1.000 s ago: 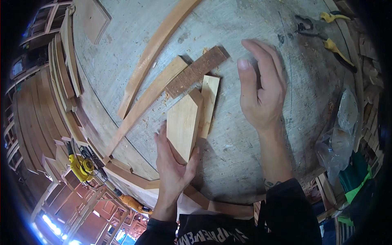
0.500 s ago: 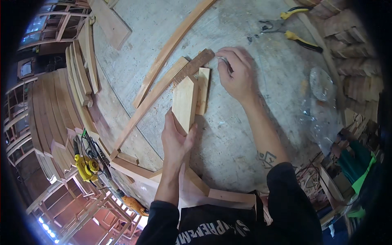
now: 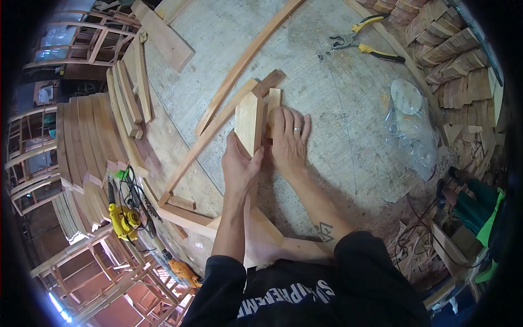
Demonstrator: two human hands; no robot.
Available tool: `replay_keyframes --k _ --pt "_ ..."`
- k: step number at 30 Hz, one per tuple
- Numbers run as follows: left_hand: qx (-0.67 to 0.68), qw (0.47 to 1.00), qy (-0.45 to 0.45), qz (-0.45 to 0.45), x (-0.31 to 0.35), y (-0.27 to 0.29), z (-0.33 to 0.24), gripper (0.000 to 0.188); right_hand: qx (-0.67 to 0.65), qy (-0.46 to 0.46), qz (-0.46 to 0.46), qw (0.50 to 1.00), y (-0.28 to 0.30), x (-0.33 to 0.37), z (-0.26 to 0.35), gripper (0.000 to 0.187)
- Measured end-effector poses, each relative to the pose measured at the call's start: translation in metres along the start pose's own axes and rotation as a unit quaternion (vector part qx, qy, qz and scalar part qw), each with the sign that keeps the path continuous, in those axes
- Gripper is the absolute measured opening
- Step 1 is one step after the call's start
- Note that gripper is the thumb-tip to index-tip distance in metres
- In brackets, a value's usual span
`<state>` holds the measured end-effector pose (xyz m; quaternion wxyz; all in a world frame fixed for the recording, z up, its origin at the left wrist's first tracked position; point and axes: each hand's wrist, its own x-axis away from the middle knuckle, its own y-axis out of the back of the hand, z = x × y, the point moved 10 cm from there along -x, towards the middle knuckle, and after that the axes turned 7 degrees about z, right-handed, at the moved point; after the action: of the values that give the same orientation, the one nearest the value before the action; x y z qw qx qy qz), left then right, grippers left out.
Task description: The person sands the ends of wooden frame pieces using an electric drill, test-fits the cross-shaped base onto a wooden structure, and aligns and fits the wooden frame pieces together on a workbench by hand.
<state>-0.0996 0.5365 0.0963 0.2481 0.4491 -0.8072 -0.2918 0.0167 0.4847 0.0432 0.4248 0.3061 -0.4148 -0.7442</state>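
My left hand (image 3: 241, 162) is closed round the near end of a pale wooden piece (image 3: 248, 121) whose far end is cut at an angle. Just to its right, my right hand (image 3: 289, 136) rests over a small wood block (image 3: 274, 97), fingers curled on it and hiding its near part. The block's far end sticks out past the fingers. Behind the pale piece, a long wooden strip (image 3: 204, 140) runs diagonally across the worktop (image 3: 338, 125), and a darker brown wood piece (image 3: 271, 82) lies by its far end.
Yellow-and-black pliers (image 3: 357, 42) lie open at the far right. A clear plastic bag (image 3: 411, 133) sits nearer on the right. Another long strip (image 3: 245, 62) crosses the worktop. At left are a yellow power tool (image 3: 125, 220), an orange one (image 3: 182, 272) and stacked boards (image 3: 87, 136).
My right hand has come down and nearer, from beside the brown piece's end onto the small wood block. My left hand still holds the pale piece. The whole view has shifted slightly.
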Motion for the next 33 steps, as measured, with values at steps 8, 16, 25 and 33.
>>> replay_keyframes --k 8,16,25,33 --pt "-0.038 0.999 0.016 0.009 -0.002 -0.011 0.021 0.059 -0.103 0.02 -0.006 0.994 0.007 0.001 0.003 0.082" --pt "-0.035 0.997 0.018 0.068 -0.011 -0.029 0.041 0.082 -0.173 0.069 0.046 0.981 0.007 0.001 -0.011 0.081" --pt "-0.072 0.996 0.011 0.061 -0.013 -0.031 0.035 0.083 -0.302 0.101 0.035 0.947 0.019 0.017 -0.036 0.055" --pt "-0.058 0.995 0.026 0.076 -0.01 -0.032 0.047 0.085 -0.179 0.138 0.012 0.974 0.03 0.02 -0.028 0.049"
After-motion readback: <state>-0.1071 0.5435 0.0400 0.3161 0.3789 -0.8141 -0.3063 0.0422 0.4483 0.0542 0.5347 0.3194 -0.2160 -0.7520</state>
